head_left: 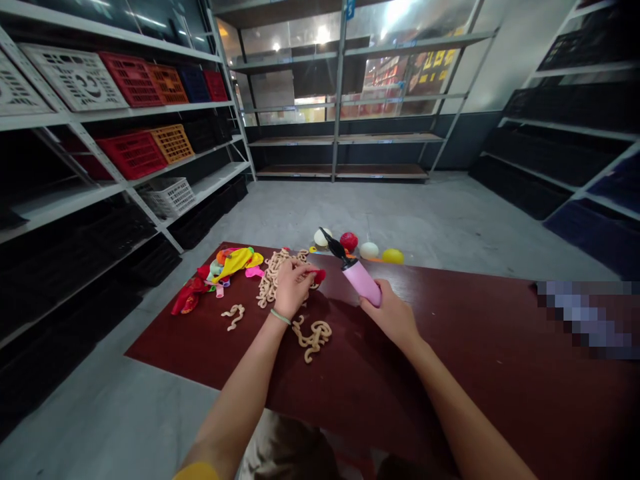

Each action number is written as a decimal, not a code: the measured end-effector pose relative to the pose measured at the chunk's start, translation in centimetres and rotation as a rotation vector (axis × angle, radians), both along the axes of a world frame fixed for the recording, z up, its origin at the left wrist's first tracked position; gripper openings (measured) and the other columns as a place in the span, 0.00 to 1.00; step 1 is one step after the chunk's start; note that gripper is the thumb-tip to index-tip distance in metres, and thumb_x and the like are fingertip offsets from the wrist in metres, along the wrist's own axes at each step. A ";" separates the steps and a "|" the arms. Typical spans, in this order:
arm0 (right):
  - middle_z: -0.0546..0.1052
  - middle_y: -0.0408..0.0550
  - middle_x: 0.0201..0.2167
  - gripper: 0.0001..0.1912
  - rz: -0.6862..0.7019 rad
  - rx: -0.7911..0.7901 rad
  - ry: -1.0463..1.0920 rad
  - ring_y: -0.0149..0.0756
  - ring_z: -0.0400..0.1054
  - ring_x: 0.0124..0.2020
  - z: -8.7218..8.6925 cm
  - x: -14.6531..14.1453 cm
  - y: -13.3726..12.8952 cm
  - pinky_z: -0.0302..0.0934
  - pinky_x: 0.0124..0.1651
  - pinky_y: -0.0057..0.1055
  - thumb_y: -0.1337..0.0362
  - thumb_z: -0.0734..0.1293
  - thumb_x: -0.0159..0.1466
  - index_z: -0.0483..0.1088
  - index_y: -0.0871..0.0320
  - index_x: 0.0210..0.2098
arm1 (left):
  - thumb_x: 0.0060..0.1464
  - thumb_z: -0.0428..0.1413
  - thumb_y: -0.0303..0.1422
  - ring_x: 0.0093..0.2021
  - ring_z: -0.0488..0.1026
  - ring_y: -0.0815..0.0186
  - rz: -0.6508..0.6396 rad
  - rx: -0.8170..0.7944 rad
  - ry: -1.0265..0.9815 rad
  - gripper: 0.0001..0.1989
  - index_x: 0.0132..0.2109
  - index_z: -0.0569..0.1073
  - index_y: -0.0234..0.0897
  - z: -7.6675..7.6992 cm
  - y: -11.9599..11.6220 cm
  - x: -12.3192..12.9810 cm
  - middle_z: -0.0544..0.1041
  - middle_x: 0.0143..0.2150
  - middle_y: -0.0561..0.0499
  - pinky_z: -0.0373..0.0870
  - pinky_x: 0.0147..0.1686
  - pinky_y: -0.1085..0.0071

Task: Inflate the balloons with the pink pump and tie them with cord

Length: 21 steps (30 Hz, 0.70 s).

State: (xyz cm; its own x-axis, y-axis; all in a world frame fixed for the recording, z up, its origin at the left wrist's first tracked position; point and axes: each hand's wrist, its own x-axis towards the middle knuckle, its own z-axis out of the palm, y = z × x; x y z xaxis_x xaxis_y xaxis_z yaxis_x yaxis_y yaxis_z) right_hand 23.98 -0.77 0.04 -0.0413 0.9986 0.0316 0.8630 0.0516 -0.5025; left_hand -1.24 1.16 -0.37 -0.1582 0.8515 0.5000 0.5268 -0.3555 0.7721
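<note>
My left hand [293, 288] pinches a small red balloon [320, 275], limp and mostly covered by the fingers, over a heap of curled beige pieces [270, 281]. My right hand [394, 315] is wrapped round the pink barrel of a balloon pump [364, 284]. The pump tilts up to the left, and its black end [334, 245] points away from me. Hand and balloon are apart from the pump. Near my left wrist lies a loose cluster of beige curls [315, 339], with a smaller one [234, 315] further left. Limp coloured balloons [235, 265] are piled left of the heap.
The dark red table [430, 360] spans the foreground. Beyond its far edge sit round balloons: red [349, 241], white [369, 251] and yellow [393, 256]. Shelving with plastic crates [133, 160] stands at left, and a metal rack [339, 100] behind. A blurred patch [585, 320] covers something at right.
</note>
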 end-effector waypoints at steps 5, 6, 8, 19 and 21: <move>0.79 0.49 0.44 0.25 0.000 0.011 -0.006 0.47 0.74 0.39 0.0 0.0 -0.1 0.55 0.35 0.33 0.49 0.63 0.62 0.62 0.52 0.55 | 0.57 0.58 0.37 0.32 0.74 0.64 -0.050 -0.171 -0.290 0.10 0.42 0.81 0.39 -0.7 0.1 -0.2 0.79 0.33 0.49 0.71 0.37 0.67; 0.79 0.49 0.44 0.25 -0.001 0.015 -0.006 0.47 0.74 0.39 0.0 -0.1 -0.1 0.55 0.35 0.33 0.49 0.63 0.62 0.62 0.52 0.55 | 0.57 0.58 0.39 0.29 0.74 0.65 -0.067 -0.198 -0.371 0.12 0.43 0.80 0.39 -0.6 0.0 -0.1 0.78 0.30 0.50 0.71 0.33 0.69; 0.79 0.50 0.44 0.25 -0.003 0.022 -0.008 0.47 0.74 0.39 0.0 -0.1 -0.1 0.55 0.35 0.33 0.49 0.63 0.62 0.62 0.52 0.55 | 0.57 0.59 0.41 0.26 0.74 0.66 -0.114 -0.232 -0.523 0.14 0.44 0.79 0.38 -0.4 -0.1 0.3 0.78 0.28 0.50 0.70 0.29 0.71; 0.79 0.48 0.42 0.25 0.013 0.021 -0.039 0.46 0.74 0.38 -0.4 0.0 0.0 0.54 0.35 0.33 0.49 0.62 0.61 0.62 0.52 0.55 | 0.62 0.53 0.46 0.29 0.75 0.65 -0.128 -0.014 -0.460 0.17 0.46 0.77 0.39 0.5 -0.6 0.4 0.79 0.37 0.47 0.74 0.33 0.67; 0.79 0.48 0.42 0.25 0.013 0.015 -0.045 0.46 0.74 0.38 -0.4 0.0 0.0 0.53 0.35 0.33 0.49 0.62 0.61 0.62 0.52 0.55 | 0.64 0.52 0.44 0.33 0.76 0.64 -0.064 0.060 -0.303 0.16 0.46 0.78 0.39 0.6 -0.7 -0.1 0.79 0.38 0.46 0.74 0.37 0.66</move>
State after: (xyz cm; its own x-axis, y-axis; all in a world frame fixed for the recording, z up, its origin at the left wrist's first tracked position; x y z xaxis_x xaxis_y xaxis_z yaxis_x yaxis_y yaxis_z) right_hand 24.00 -0.76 -0.35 -0.0565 0.9974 0.0448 0.8842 0.0708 -0.4618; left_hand -1.33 0.50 0.25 -0.2546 0.8348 0.4881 0.2515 -0.4302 0.8670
